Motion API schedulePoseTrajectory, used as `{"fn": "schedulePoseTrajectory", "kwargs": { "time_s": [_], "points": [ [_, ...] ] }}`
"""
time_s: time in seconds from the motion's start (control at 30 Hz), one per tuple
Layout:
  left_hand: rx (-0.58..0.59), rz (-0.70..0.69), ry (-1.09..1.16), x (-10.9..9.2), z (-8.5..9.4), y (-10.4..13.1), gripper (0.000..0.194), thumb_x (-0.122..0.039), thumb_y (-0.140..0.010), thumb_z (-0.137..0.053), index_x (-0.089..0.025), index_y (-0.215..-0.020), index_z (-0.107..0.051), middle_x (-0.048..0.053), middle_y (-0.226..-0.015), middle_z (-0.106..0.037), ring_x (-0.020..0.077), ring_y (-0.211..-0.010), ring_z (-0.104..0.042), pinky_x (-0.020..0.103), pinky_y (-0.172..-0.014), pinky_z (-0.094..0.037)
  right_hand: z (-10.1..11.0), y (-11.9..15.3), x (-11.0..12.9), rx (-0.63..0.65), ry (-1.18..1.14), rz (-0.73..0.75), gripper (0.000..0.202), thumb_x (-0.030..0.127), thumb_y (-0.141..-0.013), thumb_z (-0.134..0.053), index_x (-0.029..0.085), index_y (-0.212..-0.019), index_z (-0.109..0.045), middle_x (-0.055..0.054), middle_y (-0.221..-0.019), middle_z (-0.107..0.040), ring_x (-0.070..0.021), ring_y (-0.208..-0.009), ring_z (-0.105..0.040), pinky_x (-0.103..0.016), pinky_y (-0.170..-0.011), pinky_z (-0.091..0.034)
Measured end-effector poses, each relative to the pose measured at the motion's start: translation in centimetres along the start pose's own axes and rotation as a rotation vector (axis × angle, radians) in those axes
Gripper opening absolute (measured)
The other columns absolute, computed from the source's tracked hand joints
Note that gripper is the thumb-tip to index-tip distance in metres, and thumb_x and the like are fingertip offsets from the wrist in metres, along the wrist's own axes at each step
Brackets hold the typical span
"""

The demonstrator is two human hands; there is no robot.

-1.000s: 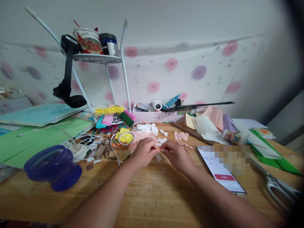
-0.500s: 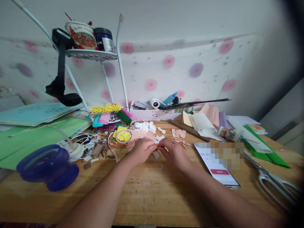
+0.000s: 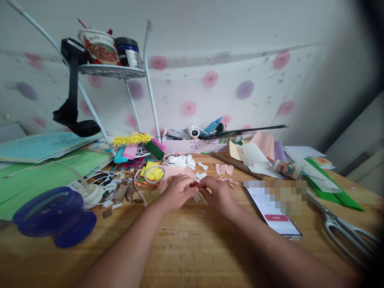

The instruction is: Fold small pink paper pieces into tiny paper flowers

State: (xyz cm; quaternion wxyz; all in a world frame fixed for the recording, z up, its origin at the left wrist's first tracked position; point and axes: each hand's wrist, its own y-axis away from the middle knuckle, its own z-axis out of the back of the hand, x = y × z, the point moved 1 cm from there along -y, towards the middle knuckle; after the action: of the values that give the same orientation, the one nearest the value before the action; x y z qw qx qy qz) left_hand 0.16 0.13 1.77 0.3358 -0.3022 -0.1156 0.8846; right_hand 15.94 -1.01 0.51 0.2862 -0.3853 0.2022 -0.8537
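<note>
Across the near part of the wooden table, your two forearms reach forward from the lower edge of the view. To your right lie the metal scissors, handles toward you, and nearer your right forearm a smartphone, screen up, part of it blurred out. Off to your left stands a translucent blue plastic vessel. At the middle, your left hand and right hand are together, thumbs and fingers pinched and the fingertips meeting; whether they clamp a scrap between them you cannot tell, since the fingers hide it. A white paper slip lies just below those fingertips, and pale pink paper spreads behind your left hand. Thin pink strips lie just beyond your right hand. A little farther are small white paper squares, cut pink pieces, yellow paper and a heap of white bits. Beyond these sit a white box with handwriting and, left of it, a bristly yellow stem near a white metal stand. Behind everything hangs a flower-printed sheet.
</note>
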Motion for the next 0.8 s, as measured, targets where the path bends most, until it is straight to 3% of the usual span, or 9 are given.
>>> {"fn": "schedulePoseTrajectory", "kwargs": {
  "time_s": [0.1,0.23,0.37,0.57,0.67,0.8],
  "points": [
    [0.034,0.051,0.029,0.2,-0.4,0.0,0.035,-0.031,-0.084,-0.033,-0.016,-0.057,-0.049,0.000,-0.060,-0.051,0.0124,-0.064,-0.047,0.024,-0.062,-0.034,0.2,0.0,0.1,0.018,0.085,0.094,0.011,0.013,-0.076,-0.049,0.018,-0.074,-0.058,-0.003,-0.073,-0.057,-0.0129,-0.069,-0.051,-0.024,-0.063,-0.040],
    [-0.025,0.135,0.128,0.6,-0.9,0.1,0.021,-0.029,-0.077,-0.045,-0.017,-0.062,-0.050,-0.002,-0.064,-0.052,0.0112,-0.063,-0.047,0.023,-0.058,-0.034,0.4,0.0,0.0,0.015,0.097,0.111,0.010,0.015,-0.077,-0.049,0.018,-0.077,-0.059,-0.004,-0.076,-0.058,-0.0131,-0.071,-0.052,-0.024,-0.064,-0.040],
    [-0.094,0.170,0.120,0.4,-0.8,0.2,0.013,-0.029,-0.071,-0.054,-0.017,-0.067,-0.052,-0.003,-0.066,-0.054,0.0114,-0.064,-0.047,0.024,-0.060,-0.034,0.4,-0.1,-0.1,0.046,0.014,0.040,0.008,0.016,-0.076,-0.051,0.018,-0.076,-0.059,-0.003,-0.075,-0.059,-0.0122,-0.069,-0.053,-0.023,-0.062,-0.041],
    [-0.160,0.058,-0.114,-0.6,-0.2,0.2,0.011,-0.027,-0.068,-0.060,-0.018,-0.069,-0.053,-0.001,-0.076,-0.058,0.0160,-0.081,-0.050,0.033,-0.080,-0.029,0.2,-0.3,-0.5,0.075,-0.091,-0.106,0.007,0.018,-0.075,-0.052,0.017,-0.069,-0.054,0.000,-0.066,-0.058,-0.0106,-0.060,-0.052,-0.021,-0.054,-0.038],
    [-0.096,0.036,-0.093,-0.5,-0.1,0.2,0.016,-0.035,-0.071,-0.056,-0.020,-0.077,-0.056,0.001,-0.085,-0.060,0.0170,-0.086,-0.049,0.033,-0.080,-0.028,0.4,-0.2,-0.5,0.029,-0.030,-0.053,0.005,0.017,-0.075,-0.052,0.017,-0.070,-0.054,-0.001,-0.068,-0.057,-0.0111,-0.064,-0.052,-0.022,-0.057,-0.039],
    [0.037,0.045,-0.074,0.0,-0.3,0.1,0.029,-0.029,-0.083,-0.037,-0.019,-0.064,-0.056,0.000,-0.072,-0.060,0.0151,-0.079,-0.051,0.029,-0.072,-0.031,0.6,-0.2,-0.3,0.025,0.082,0.066,0.008,0.014,-0.075,-0.050,0.017,-0.071,-0.056,-0.003,-0.072,-0.057,-0.0126,-0.069,-0.052,-0.024,-0.063,-0.039]
  ]
}}
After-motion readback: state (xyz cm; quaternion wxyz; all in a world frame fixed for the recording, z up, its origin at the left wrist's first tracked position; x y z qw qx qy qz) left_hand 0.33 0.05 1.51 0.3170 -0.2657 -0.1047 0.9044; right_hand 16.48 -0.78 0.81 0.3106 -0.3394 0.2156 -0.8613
